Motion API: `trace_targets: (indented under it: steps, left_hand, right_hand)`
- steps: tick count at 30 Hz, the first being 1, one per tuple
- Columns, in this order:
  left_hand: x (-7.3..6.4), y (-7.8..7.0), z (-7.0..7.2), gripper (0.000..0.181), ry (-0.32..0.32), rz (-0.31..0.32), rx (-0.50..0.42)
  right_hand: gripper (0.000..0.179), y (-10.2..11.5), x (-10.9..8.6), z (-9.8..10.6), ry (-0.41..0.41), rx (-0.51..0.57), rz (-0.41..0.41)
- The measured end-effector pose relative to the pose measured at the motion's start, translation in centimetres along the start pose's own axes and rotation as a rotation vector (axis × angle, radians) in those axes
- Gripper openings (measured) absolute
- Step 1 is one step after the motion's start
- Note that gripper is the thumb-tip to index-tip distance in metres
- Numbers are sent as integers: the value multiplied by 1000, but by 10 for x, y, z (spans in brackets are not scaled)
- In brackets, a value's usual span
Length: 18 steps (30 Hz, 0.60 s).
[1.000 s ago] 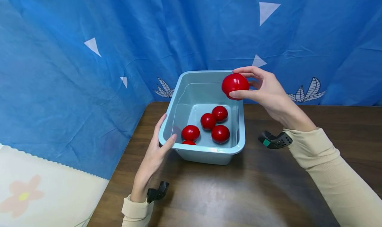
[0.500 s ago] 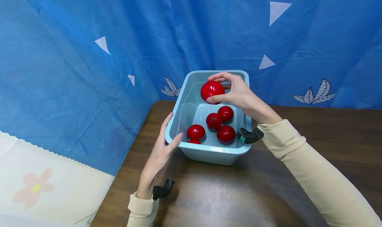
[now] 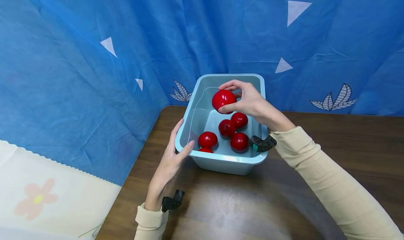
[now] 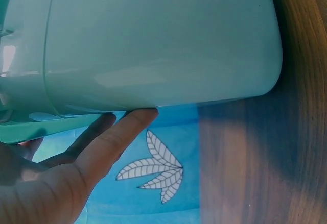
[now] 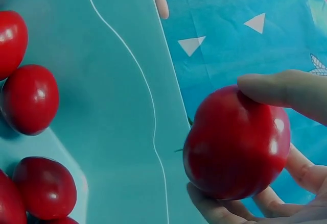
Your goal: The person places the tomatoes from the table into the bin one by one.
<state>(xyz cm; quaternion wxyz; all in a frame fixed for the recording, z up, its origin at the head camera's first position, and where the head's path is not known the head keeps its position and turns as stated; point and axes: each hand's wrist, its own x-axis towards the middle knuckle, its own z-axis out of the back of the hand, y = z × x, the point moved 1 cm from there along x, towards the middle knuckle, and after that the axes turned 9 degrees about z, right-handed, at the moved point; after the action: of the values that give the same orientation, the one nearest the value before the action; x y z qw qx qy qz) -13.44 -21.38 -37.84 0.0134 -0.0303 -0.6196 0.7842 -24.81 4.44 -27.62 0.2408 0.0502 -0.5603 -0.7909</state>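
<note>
A glossy red tomato [image 3: 223, 100] is held between the thumb and fingers of my right hand [image 3: 252, 101], above the inside of a light blue plastic basin [image 3: 221, 165]. Bits of green stem show at its side in the right wrist view. Several more tomatoes [image 3: 239, 142] lie on the basin floor, one partly hidden by the near rim. At the basin's near left corner, my left hand [image 3: 168, 159] grips the rim, thumb over the edge. The left wrist view has the fingers [image 4: 115, 142] touching the outer wall [image 4: 163, 45].
The basin stands upright on a dark wooden table [image 3: 227, 205]. A blue curtain [image 3: 221, 29] with white triangles and leaf prints hangs behind and to the left. Pale cloth with a flower print [image 3: 79, 194] lies at the lower left. Each wrist wears a black band [image 3: 262, 144].
My right hand has carried the tomato leftward from the basin's right rim to over its inside, then slightly lower. The left hand keeps its grip while the head view shifts a little.
</note>
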Motion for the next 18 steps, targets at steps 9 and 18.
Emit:
trace_targets:
  steps: [9, 18]
  left_hand:
    - [0, 2, 0, 83, -6, 8, 8]
    - [1, 2, 2, 80, 7, -7, 17]
  right_hand:
    - [67, -3, 0, 0, 24, -11, -19]
    - [63, -3, -4, 3, 61, -4, -14]
